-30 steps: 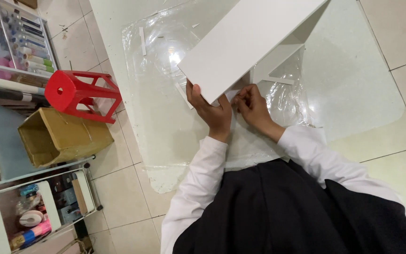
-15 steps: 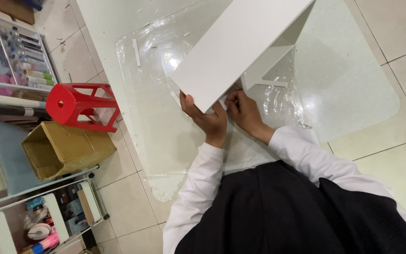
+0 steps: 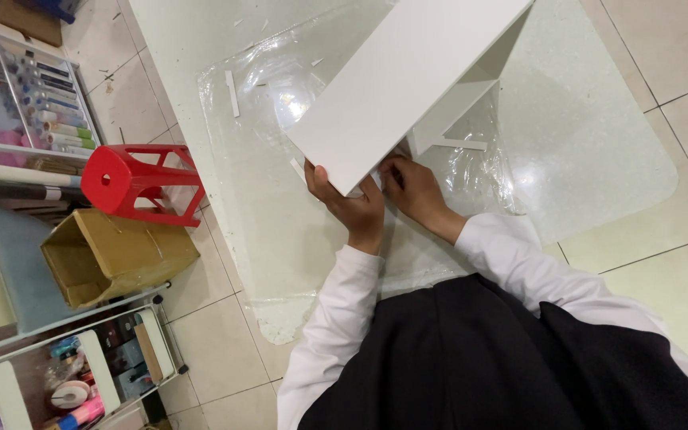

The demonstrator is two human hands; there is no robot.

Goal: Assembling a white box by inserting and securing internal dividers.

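On the floor, head view | white board [image 3: 408,87] tilted over clear plastic sheet [image 3: 280,207] | left hand [image 3: 352,203] fingers clamped on its lower corner | right hand [image 3: 416,187] fingers curled together beneath | risk: tilted board could slip from that corner grip.

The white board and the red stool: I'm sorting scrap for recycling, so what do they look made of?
White board: probably laminated wood panel, going by its flat, smooth matte face and crisp straight edges; plastic is possible. The left hand grips its corner. Red stool: likely moulded plastic, with a uniform glossy red and rounded edges.
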